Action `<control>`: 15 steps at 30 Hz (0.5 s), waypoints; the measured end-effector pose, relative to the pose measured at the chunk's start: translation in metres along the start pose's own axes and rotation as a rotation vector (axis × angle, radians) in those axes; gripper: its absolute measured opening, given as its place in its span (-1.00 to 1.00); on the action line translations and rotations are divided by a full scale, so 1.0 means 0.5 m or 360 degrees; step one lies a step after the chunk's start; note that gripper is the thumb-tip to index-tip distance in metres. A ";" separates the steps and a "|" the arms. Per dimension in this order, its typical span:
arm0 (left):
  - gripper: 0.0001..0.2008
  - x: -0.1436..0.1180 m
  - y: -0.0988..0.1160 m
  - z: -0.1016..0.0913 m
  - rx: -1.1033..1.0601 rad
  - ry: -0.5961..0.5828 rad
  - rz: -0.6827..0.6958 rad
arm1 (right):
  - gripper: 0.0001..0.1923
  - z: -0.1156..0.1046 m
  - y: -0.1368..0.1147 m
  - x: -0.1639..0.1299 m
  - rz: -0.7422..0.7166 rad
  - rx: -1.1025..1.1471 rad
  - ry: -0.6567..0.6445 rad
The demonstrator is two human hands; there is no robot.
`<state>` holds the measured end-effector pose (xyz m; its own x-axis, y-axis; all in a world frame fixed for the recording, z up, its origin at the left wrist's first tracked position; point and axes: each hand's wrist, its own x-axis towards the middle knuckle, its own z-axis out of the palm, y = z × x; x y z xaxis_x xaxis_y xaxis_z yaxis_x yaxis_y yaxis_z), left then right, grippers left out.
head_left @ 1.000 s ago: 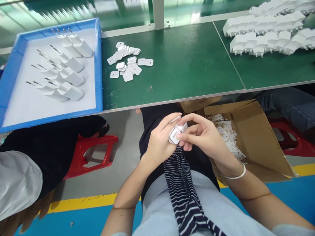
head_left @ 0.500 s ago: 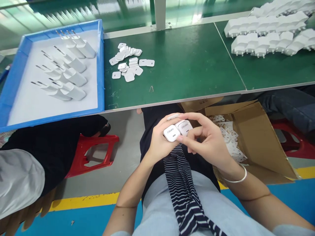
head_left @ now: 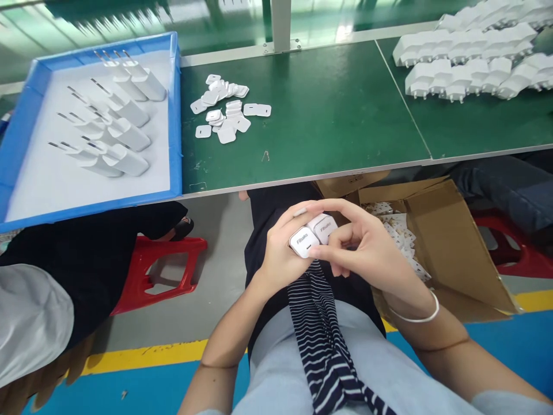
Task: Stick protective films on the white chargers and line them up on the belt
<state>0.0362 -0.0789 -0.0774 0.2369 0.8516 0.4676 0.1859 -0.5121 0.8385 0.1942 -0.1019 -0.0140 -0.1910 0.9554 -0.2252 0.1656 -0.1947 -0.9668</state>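
Over my lap, my left hand (head_left: 279, 256) and my right hand (head_left: 367, 248) meet around two small white chargers (head_left: 311, 233) held side by side, printed end faces up. The left hand wraps them from the left. The right hand's thumb and fingers pinch them from the right and above. A bracelet (head_left: 417, 316) circles my right wrist.
A green table (head_left: 328, 115) carries a blue tray (head_left: 175, 115) with several white chargers (head_left: 112, 124), a pile of small white plates (head_left: 224, 109), and rows of chargers (head_left: 470, 55) at the far right. An open cardboard box (head_left: 449, 242) of parts sits on the floor to my right. Another person sits at the left, beside a red stool (head_left: 159, 271).
The two chargers have turned so both printed end faces show, and my hands have shifted slightly while still holding them together.
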 end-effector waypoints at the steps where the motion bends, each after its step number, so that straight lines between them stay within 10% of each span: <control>1: -0.65 0.000 0.002 -0.002 0.0044 0.0009 0.0024 | -0.50 -0.001 -0.001 0.003 0.0029 0.0063 -0.0006; 11: -0.60 -0.010 -0.001 -0.009 0.0173 -0.0003 0.0168 | -0.62 0.001 0.022 0.033 0.0176 0.0411 -0.0123; 15: -0.62 0.049 0.003 -0.086 0.0499 -0.0245 0.0302 | -0.66 -0.017 0.035 0.055 0.0061 0.0653 -0.0109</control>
<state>0.0011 -0.0539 -0.0525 0.4307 0.7241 0.5387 0.4018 -0.6883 0.6040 0.2000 -0.0774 -0.0362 -0.2586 0.9314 -0.2560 -0.2227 -0.3153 -0.9225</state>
